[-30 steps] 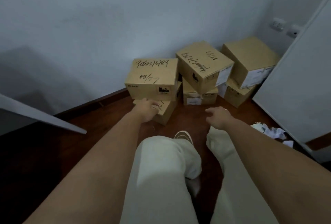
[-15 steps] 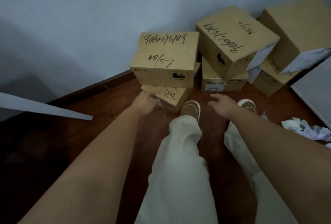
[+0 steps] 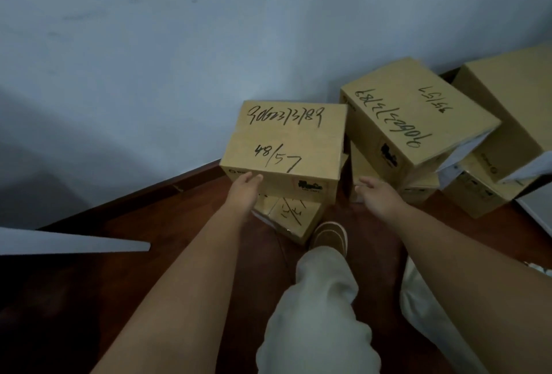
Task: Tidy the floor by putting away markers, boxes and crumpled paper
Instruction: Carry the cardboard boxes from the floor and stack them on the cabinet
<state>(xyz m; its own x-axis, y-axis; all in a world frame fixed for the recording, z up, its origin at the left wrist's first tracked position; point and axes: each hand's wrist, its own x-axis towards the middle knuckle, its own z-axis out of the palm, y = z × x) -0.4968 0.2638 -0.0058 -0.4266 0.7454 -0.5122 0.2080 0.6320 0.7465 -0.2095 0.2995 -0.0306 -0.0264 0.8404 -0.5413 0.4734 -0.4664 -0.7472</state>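
Observation:
A brown cardboard box marked 48/57 (image 3: 286, 140) sits on top of a smaller box (image 3: 295, 218) by the wall. My left hand (image 3: 245, 186) touches its front left corner with straight fingers. My right hand (image 3: 376, 194) hovers open just off its front right corner, fingers spread; contact is not clear. A second handwritten box (image 3: 418, 122) lies tilted on another box (image 3: 418, 191) to the right. A sliver of white crumpled paper (image 3: 542, 269) peeks out at the right edge.
More stacked boxes (image 3: 513, 104) fill the right corner, beside a white panel (image 3: 534, 212). A white board (image 3: 74, 243) juts in low from the left. My brown shoe (image 3: 330, 237) stands on the dark wooden floor (image 3: 164, 224) right before the stack.
I have stepped closer to the boxes. My left hand rose from the lower box to the front corner of the 48/57 box, and my right hand moved up toward its other side.

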